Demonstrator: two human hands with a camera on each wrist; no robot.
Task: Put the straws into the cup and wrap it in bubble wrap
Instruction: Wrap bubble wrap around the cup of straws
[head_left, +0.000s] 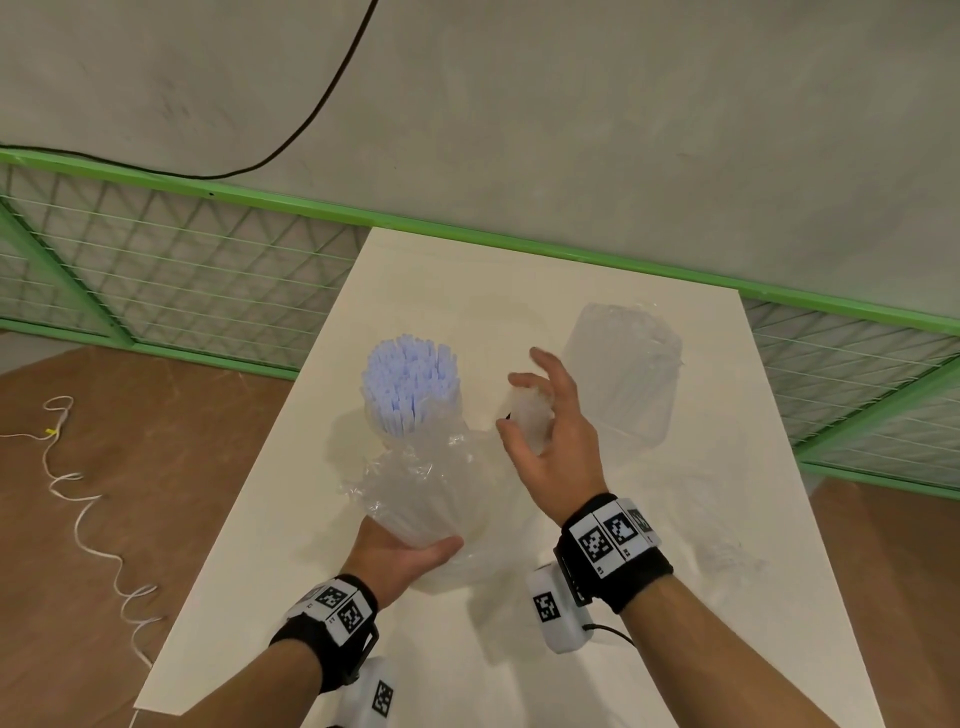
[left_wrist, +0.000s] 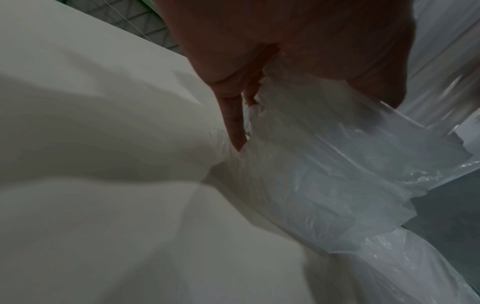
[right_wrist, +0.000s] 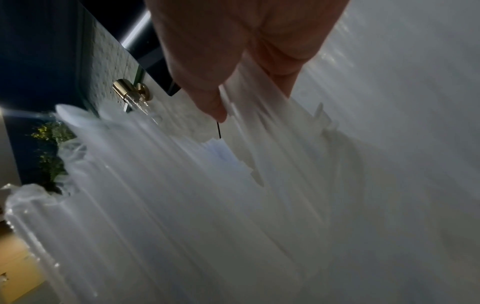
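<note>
A large bundle of pale straws (head_left: 410, 384) stands tilted in a crumpled clear plastic bag (head_left: 421, 483) over the white table (head_left: 519, 275). My left hand (head_left: 405, 556) grips the bag's lower end from beneath, thumb on its side; the left wrist view shows its fingers (left_wrist: 233, 123) against the bag (left_wrist: 324, 164). To the right of the bundle, my right hand (head_left: 550, 431) pinches a small bunch of white straws (head_left: 530, 415) between thumb and fingers. The right wrist view shows the thumb (right_wrist: 207, 92) on those straws (right_wrist: 259, 115). A clear cup-like container (head_left: 623, 379) stands at the back right.
A faint clear sheet (head_left: 717, 551) lies on the table's right side; I cannot tell whether it is bubble wrap. A green wire fence (head_left: 182, 260) runs behind the table. A white cord (head_left: 88, 519) snakes over the brown floor at left.
</note>
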